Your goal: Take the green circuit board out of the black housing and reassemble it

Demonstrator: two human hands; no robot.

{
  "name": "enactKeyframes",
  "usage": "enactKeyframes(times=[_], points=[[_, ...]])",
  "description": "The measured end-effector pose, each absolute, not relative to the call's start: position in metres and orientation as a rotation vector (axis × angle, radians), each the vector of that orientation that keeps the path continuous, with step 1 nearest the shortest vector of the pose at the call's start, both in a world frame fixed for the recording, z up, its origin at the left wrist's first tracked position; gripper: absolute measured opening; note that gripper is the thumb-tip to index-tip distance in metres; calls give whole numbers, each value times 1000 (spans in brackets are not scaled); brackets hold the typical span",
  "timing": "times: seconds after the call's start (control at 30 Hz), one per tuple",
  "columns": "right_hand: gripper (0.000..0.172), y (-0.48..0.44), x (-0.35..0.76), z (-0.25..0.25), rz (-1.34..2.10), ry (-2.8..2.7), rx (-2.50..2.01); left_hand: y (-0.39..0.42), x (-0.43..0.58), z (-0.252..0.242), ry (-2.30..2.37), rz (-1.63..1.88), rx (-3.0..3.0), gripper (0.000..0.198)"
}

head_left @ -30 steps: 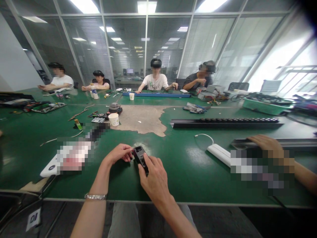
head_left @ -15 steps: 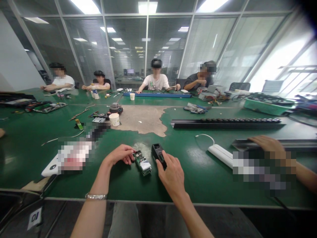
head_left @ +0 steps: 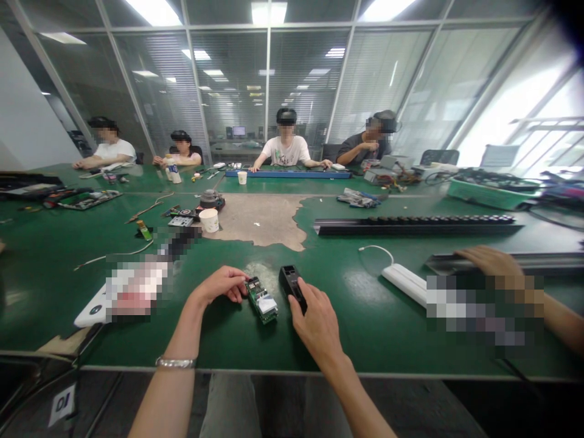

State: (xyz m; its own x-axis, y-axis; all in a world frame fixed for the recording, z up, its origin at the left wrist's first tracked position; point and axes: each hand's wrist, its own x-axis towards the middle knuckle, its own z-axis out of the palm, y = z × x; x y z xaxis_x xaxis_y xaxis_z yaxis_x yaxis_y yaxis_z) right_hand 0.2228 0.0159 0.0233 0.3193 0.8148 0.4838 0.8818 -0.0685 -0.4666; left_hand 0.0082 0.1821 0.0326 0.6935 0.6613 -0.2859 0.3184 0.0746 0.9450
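2 bare hands work at the edge of a green bench mat (head_left: 365, 331), with 1 small circuit board (head_left: 261, 301) and 1 black plastic casing (head_left: 288, 281) lying on it. The circuit board is green and rectangular, packed with components, and has a pale silvery part on top. The left hand (head_left: 219, 286) sits just left of the board, curled, its fingertips (head_left: 241, 286) at the board's end; whether they pinch it, I cannot tell. The right hand (head_left: 317, 325) lies just right of the board, its fingers (head_left: 296, 295) pressed on the boxy, hollow casing's near end; any grip is unclear. 1 metal bracelet (head_left: 176, 362) circles the left wrist. Beyond the board stands 1 white paper cup (head_left: 209, 220). Right of it lies 1 white power strip (head_left: 404, 285). Far beyond it sit 4 people (head_left: 286, 143).
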Motion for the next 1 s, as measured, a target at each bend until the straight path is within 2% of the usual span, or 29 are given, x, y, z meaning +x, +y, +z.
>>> enactKeyframes(times=[0.3, 0.67, 1.0], points=[[39, 15, 184, 59, 32, -1550, -1648, 184, 5, 31, 806, 340, 1487, 48], [39, 22, 161, 61, 21, -1716, -1737, 188, 5, 30, 873, 517, 1614, 44], [42, 17, 160, 55, -5, -1720, -1802, 192, 7, 26, 866, 482, 1722, 43]])
